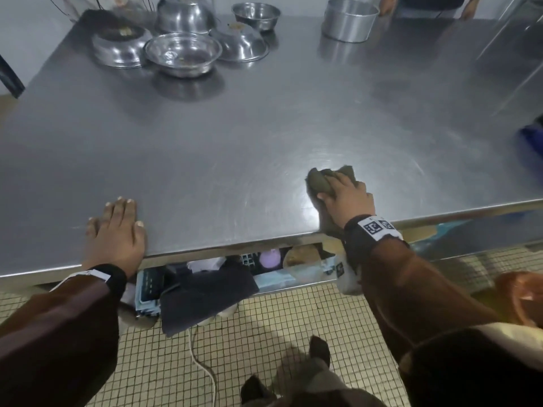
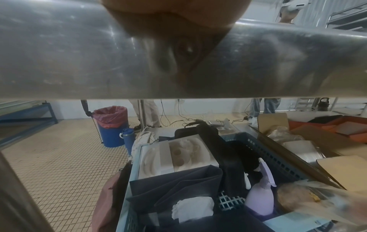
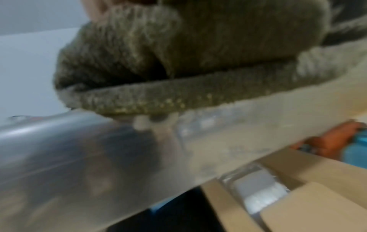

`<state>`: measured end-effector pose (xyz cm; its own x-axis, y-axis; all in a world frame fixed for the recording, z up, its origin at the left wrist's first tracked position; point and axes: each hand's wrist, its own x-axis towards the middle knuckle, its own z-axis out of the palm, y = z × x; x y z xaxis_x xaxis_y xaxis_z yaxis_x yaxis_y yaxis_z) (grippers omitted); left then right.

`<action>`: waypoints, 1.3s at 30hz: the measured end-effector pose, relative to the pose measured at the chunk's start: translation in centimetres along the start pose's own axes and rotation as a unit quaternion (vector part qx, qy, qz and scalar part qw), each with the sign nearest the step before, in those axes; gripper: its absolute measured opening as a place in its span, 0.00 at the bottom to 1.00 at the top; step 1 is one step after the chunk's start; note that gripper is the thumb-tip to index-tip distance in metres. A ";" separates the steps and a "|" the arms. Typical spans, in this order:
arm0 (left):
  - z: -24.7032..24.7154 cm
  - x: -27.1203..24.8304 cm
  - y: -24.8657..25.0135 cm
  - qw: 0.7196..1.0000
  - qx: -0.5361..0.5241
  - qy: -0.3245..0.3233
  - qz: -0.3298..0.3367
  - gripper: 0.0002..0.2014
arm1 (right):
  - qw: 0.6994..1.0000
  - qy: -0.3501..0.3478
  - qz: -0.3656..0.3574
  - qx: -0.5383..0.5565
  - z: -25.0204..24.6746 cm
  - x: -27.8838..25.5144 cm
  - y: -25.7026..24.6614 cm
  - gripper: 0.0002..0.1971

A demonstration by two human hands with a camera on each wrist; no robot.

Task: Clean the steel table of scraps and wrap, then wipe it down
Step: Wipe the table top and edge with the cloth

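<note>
The steel table [image 1: 235, 142] fills the head view, its front edge running across the lower part. My right hand [image 1: 345, 192] grips a bunched olive-green cloth [image 1: 321, 180] and presses it on the tabletop near the front edge, right of centre. The cloth [image 3: 178, 55] fills the top of the blurred right wrist view, hanging over the table edge [image 3: 79, 157]. My left hand [image 1: 117, 227] lies flat on the table near the front left, fingers straight, holding nothing. In the left wrist view only the heel of that hand [image 2: 168, 9] shows above the table's front rim [image 2: 79, 55].
Several steel bowls [image 1: 182, 57] and upturned lids stand at the back left, a round steel tin [image 1: 349, 20] at the back right. A blue crate [image 2: 278, 157] with boxes, a lilac spray bottle [image 2: 260, 193] and dark cloths sits under the table. A lined blue bin [image 2: 112, 125] stands beyond.
</note>
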<state>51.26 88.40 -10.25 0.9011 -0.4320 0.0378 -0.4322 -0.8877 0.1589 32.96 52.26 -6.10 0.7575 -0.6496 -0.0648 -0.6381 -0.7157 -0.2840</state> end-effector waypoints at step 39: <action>1.4 -0.2 10.4 0.979 0.029 -0.066 0.191 0.32 | 0.642 0.295 0.379 0.598 5.6 -6.6 -3.0 0.42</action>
<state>46.51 78.99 -10.03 0.6628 -0.7475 -0.0444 -0.7413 -0.6634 0.1020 30.63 60.13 -10.13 -0.1169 -0.9317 -0.3438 0.0366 0.3419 -0.9390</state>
